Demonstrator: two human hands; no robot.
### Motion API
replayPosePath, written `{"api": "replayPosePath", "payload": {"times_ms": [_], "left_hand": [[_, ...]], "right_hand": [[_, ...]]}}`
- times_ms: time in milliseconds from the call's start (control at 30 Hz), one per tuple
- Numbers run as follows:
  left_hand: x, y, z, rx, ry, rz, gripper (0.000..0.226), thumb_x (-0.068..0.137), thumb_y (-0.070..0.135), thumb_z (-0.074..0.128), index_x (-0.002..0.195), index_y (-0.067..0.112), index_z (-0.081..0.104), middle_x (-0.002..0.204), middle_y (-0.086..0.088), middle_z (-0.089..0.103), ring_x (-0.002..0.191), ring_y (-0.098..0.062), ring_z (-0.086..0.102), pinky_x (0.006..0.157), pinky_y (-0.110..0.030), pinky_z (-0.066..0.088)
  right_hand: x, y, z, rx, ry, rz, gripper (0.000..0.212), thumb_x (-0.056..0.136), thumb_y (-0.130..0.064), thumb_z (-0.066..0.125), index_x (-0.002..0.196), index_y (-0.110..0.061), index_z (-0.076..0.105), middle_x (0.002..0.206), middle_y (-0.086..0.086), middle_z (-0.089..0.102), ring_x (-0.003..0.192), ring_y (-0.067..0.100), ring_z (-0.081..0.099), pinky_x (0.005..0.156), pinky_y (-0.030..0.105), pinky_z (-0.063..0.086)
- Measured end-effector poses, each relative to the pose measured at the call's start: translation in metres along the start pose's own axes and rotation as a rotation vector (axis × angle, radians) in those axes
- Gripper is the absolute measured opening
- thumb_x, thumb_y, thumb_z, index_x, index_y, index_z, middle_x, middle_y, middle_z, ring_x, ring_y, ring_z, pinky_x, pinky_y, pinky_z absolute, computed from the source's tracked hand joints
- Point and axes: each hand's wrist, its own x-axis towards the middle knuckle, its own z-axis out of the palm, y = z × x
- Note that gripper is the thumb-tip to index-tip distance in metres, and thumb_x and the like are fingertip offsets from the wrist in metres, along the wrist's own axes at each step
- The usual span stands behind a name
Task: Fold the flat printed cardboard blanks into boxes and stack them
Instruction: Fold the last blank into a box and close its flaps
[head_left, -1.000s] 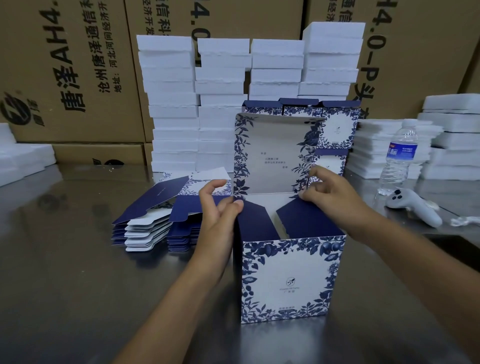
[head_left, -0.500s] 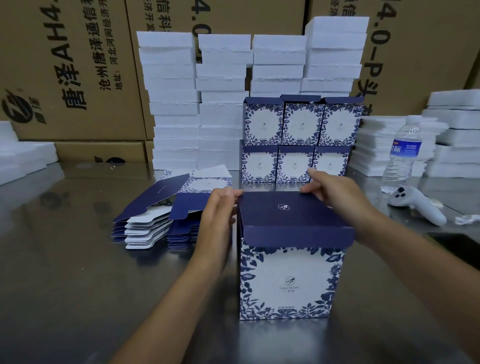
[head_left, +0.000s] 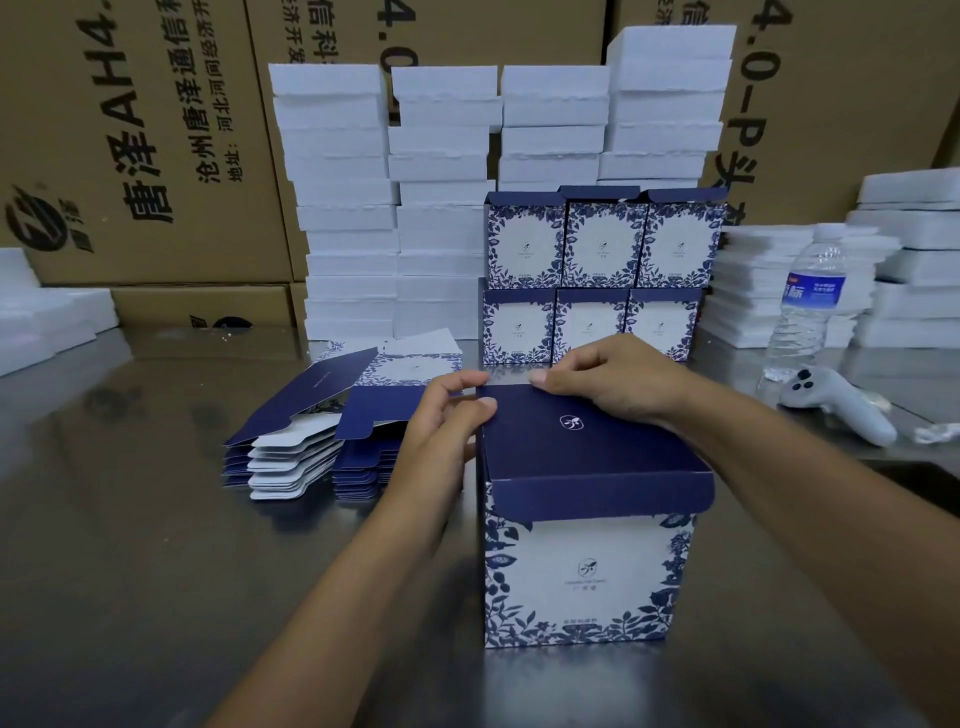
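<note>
**Lid down, front flap left outside**

Swung down from standing upright a second earlier, the dark blue lid (head_left: 587, 441) lay flat across the box (head_left: 582, 577), and both hands had shifted to its far edge. The left hand (head_left: 449, 421) pinched the far left corner, thumb on top and fingers curled behind. The right hand (head_left: 613, 384) curled narrowly over the far edge near its middle, thumb tip pressing the crease. The box stood upright on the steel table (head_left: 130, 571), directly below and nearer than the hands. Its front flap hung outside the printed face, so closing seemed unfinished.

Just left of the left hand lay the pile of flat blanks (head_left: 306, 447). Beyond the right hand stood the finished boxes (head_left: 597, 270), two rows of three. A water bottle (head_left: 810, 301) and a white controller (head_left: 841, 405) sat off to the right of the right hand.

Thin, empty card like this was probably light and springy: stiff along its creases, easily dented across open panels. It would be best held at corners and fold lines. Steadying the side walls while tucking the flap would likely keep the box from sliding on the smooth steel.
</note>
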Motion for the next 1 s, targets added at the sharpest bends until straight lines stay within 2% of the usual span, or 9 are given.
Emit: {"api": "replayPosePath", "payload": {"times_ms": [167, 300, 400, 433, 500, 567, 767, 933, 1000], "left_hand": [[0.004, 0.006, 0.003, -0.005, 0.038, -0.095, 0.021, 0.090, 0.009, 0.050, 0.092, 0.024, 0.065, 0.089, -0.006, 0.064, 0.065, -0.012, 0.063, 0.059, -0.025, 0.049], [0.017, 0.016, 0.006, 0.112, 0.055, -0.205, 0.016, 0.090, 0.024, 0.057, 0.084, 0.016, 0.069, 0.079, -0.004, 0.070, 0.073, -0.020, 0.065, 0.068, -0.030, 0.050], [0.027, 0.025, 0.008, 0.291, -0.005, -0.255, 0.020, 0.088, 0.027, 0.062, 0.095, 0.011, 0.071, 0.094, -0.008, 0.074, 0.090, -0.024, 0.070, 0.077, -0.034, 0.053], [0.029, 0.028, 0.009, 0.335, -0.025, -0.261, 0.017, 0.087, 0.025, 0.063, 0.094, 0.011, 0.071, 0.095, -0.009, 0.074, 0.091, -0.023, 0.069, 0.077, -0.033, 0.053], [0.033, 0.033, 0.012, 0.390, -0.059, -0.259, 0.011, 0.086, 0.019, 0.065, 0.079, 0.014, 0.072, 0.087, -0.007, 0.075, 0.080, -0.021, 0.069, 0.075, -0.033, 0.052], [0.035, 0.033, 0.012, 0.408, -0.067, -0.256, 0.018, 0.086, 0.015, 0.065, 0.069, 0.016, 0.069, 0.078, -0.005, 0.073, 0.070, -0.019, 0.066, 0.067, -0.029, 0.052], [0.036, 0.029, 0.010, 0.389, -0.066, -0.249, 0.010, 0.087, 0.014, 0.063, 0.079, 0.014, 0.069, 0.084, -0.010, 0.070, 0.074, -0.021, 0.062, 0.070, -0.029, 0.050], [0.034, 0.026, 0.010, 0.359, -0.055, -0.253, 0.009, 0.088, 0.019, 0.065, 0.083, 0.013, 0.070, 0.083, -0.009, 0.071, 0.068, -0.018, 0.063, 0.062, -0.025, 0.050], [0.033, 0.025, 0.010, 0.341, -0.047, -0.258, 0.010, 0.088, 0.020, 0.065, 0.083, 0.013, 0.070, 0.081, -0.008, 0.071, 0.066, -0.016, 0.063, 0.059, -0.023, 0.050]], "right_hand": [[-0.001, -0.001, 0.000, 0.010, 0.007, 0.021, 0.025, 0.079, -0.035, 0.073, 0.061, -0.019, 0.070, 0.055, -0.007, 0.067, 0.044, 0.002, 0.059, 0.041, 0.009, 0.040], [-0.002, -0.001, -0.001, 0.010, 0.004, 0.029, 0.025, 0.079, -0.034, 0.074, 0.060, -0.019, 0.070, 0.055, -0.009, 0.067, 0.043, 0.001, 0.059, 0.040, 0.009, 0.040], [-0.003, -0.001, -0.001, 0.031, 0.001, 0.036, 0.025, 0.079, -0.032, 0.074, 0.059, -0.019, 0.069, 0.053, -0.009, 0.066, 0.041, 0.001, 0.057, 0.039, 0.008, 0.038], [-0.003, -0.002, -0.001, 0.032, 0.004, 0.039, 0.026, 0.079, -0.031, 0.073, 0.057, -0.019, 0.069, 0.052, -0.008, 0.066, 0.040, 0.001, 0.057, 0.038, 0.008, 0.037], [-0.003, -0.002, 0.000, 0.025, 0.015, 0.050, 0.025, 0.080, -0.029, 0.072, 0.057, -0.020, 0.069, 0.050, -0.009, 0.065, 0.039, 0.000, 0.056, 0.037, 0.007, 0.036], [-0.003, -0.003, 0.000, 0.024, 0.017, 0.061, 0.024, 0.081, -0.027, 0.071, 0.059, -0.020, 0.069, 0.050, -0.010, 0.065, 0.039, 0.000, 0.056, 0.037, 0.007, 0.036], [-0.006, -0.004, -0.001, 0.019, 0.025, 0.097, 0.021, 0.081, -0.032, 0.071, 0.064, -0.020, 0.070, 0.050, -0.009, 0.066, 0.039, 0.001, 0.057, 0.036, 0.007, 0.035], [-0.012, 0.001, -0.007, 0.078, 0.059, 0.166, 0.022, 0.081, -0.032, 0.071, 0.068, -0.013, 0.071, 0.049, -0.005, 0.066, 0.038, 0.005, 0.059, 0.035, 0.009, 0.036], [-0.015, 0.003, -0.009, 0.149, 0.067, 0.205, 0.021, 0.082, -0.030, 0.070, 0.075, -0.010, 0.071, 0.052, -0.001, 0.067, 0.039, 0.009, 0.060, 0.037, 0.012, 0.041]]}}
